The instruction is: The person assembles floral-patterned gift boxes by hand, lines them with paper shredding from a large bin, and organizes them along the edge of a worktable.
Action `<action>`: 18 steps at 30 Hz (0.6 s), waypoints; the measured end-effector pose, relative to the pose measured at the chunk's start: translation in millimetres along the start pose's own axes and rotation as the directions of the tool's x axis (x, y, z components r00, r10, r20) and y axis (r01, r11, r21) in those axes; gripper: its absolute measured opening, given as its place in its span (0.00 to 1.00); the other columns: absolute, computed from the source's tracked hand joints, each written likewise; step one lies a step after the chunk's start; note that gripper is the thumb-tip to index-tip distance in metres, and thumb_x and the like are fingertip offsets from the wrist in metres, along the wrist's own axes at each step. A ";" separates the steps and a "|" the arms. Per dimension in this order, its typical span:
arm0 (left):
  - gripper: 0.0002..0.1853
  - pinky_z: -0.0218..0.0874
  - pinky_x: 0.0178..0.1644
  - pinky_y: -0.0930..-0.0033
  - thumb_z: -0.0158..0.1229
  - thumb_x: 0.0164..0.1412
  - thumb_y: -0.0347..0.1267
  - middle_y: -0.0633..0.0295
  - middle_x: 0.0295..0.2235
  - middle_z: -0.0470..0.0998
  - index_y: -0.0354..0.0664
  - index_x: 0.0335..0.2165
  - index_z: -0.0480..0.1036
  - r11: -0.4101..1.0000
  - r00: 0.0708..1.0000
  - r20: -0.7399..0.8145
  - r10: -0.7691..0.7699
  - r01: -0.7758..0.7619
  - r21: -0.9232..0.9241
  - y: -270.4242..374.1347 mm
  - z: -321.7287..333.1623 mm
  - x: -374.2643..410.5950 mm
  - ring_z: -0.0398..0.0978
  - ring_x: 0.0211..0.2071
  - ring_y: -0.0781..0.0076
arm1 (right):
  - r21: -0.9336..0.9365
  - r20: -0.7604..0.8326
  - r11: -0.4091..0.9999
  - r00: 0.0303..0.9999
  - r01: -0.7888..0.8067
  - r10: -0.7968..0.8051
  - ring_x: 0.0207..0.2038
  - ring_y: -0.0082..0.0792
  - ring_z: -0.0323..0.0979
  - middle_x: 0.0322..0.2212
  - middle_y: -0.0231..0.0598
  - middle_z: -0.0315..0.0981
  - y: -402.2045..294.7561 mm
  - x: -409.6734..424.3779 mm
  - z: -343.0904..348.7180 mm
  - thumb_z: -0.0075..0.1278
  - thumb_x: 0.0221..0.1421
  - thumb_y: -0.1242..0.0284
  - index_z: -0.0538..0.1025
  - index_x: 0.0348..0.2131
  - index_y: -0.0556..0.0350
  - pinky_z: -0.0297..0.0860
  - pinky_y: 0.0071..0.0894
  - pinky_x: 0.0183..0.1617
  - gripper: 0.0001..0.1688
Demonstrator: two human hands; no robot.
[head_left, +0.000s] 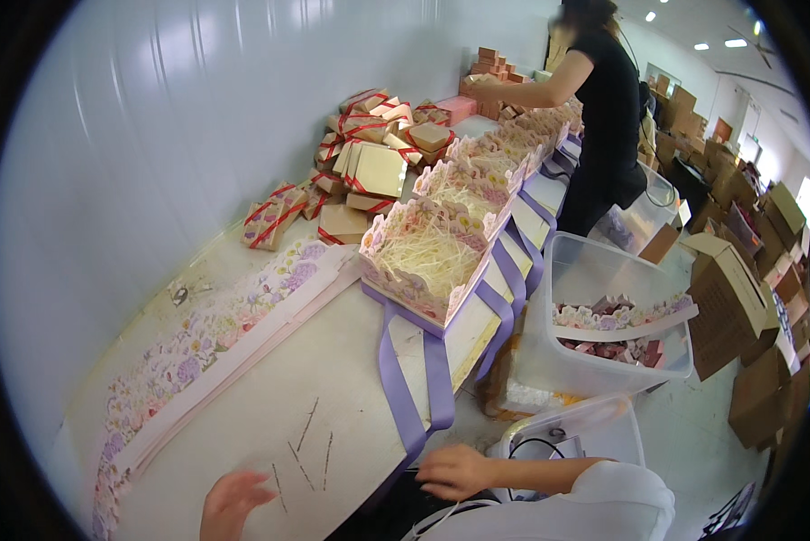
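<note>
My left hand (pixel 236 497), slightly blurred, hovers above the near end of the white table (pixel 256 419) with nothing visible in it. Over my lap beside the table edge, my right hand (pixel 457 471) is loosely bent and appears to hold nothing. Ahead of it, purple ribbon tails (pixel 405 385) hang from the nearest flower-print gift box (pixel 422 253). Pale shredded paper (pixel 432 257) fills that box. Left of it lies a stack of flower-print paper strips (pixel 229 345) with scalloped floral edges. Several dark marks (pixel 308 426) show on the tabletop near my left hand.
More filled boxes (pixel 472 179) line the table. Red-ribboned cartons (pixel 371 162) are piled against the wall. A person in black (pixel 607 101) reaches across farther along. Clear plastic bins (pixel 614 365) stand right of the table, one holding small boxes and a floral strip. Cardboard boxes (pixel 729 304) crowd the floor.
</note>
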State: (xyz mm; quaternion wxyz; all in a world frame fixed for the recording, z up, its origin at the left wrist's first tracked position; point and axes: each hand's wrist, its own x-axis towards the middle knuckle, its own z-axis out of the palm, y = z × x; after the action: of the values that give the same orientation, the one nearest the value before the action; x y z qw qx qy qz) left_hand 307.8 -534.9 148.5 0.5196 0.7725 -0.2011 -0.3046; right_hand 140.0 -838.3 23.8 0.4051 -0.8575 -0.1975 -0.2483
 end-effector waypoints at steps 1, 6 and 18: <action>0.24 0.55 0.49 0.63 0.53 0.50 0.31 0.53 0.45 0.65 0.34 0.46 0.60 0.970 0.991 -0.130 -0.011 -0.021 -0.244 -27.7 -15.3 -27.7 0.63 0.45 0.62 | 0.011 0.038 0.996 0.995 0.088 -0.089 0.26 0.39 0.67 0.26 0.41 0.66 -2.5 5.6 14.4 0.48 0.43 0.78 0.70 0.27 0.60 0.66 0.31 0.26 0.06; 0.29 0.55 0.49 0.56 0.52 0.52 0.37 0.48 0.48 0.61 0.33 0.49 0.56 0.843 0.820 -0.570 -0.052 -0.270 -0.465 -104.5 -49.6 -144.2 0.63 0.45 0.57 | 0.287 0.062 0.879 0.908 0.381 -0.414 0.24 0.37 0.66 0.26 0.41 0.64 -15.8 57.5 82.3 0.48 0.41 0.79 0.69 0.27 0.62 0.65 0.29 0.23 0.07; 0.36 0.43 0.55 0.49 0.56 0.45 0.41 0.47 0.52 0.53 0.46 0.52 0.52 0.557 0.111 -0.968 -0.226 0.830 -0.034 -192.2 126.1 -279.8 0.51 0.53 0.51 | 0.051 0.514 0.950 0.808 0.308 -0.290 0.16 0.42 0.61 0.13 0.39 0.59 -42.7 110.9 174.4 0.51 0.41 0.74 0.63 0.14 0.54 0.57 0.38 0.18 0.13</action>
State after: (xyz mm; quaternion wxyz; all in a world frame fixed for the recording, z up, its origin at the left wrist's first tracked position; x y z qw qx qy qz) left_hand 15.7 -372.2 9.2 0.1403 0.9216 0.3552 0.0692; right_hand 251.9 -659.4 18.6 0.2785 -0.8574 -0.4265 -0.0739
